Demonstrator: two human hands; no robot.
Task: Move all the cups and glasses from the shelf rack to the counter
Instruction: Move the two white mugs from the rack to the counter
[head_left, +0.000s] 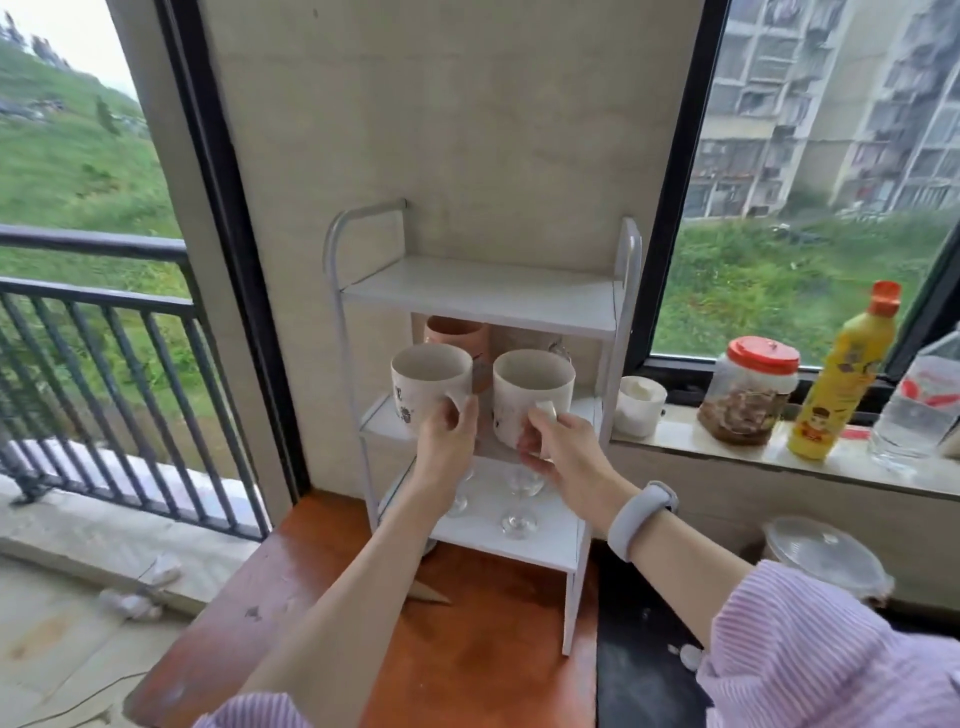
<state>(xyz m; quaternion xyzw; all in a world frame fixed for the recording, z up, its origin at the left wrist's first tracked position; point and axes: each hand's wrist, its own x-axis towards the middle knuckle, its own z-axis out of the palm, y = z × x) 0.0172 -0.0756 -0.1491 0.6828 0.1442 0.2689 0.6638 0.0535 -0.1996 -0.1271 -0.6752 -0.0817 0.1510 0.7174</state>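
A white three-tier shelf rack (483, 296) stands on a reddish-brown counter (467, 660) against the wall. My left hand (447, 431) grips the handle of a white printed mug (428, 382), held in front of the middle tier. My right hand (556, 441) grips the handle of a second white mug (530, 395) beside it. Behind them on the middle tier stands a pink cup (460, 332), with a clear glass (556, 348) partly hidden at the back right. Two stemmed glasses (519, 504) stand on the bottom tier, partly behind my hands.
On the window ledge to the right stand a small white cup (640, 405), a red-lidded jar (748, 389), a yellow bottle (841, 374) and a clear water bottle (919, 405). A lidded plastic container (826, 556) sits below the ledge. A balcony railing (104, 322) is on the left.
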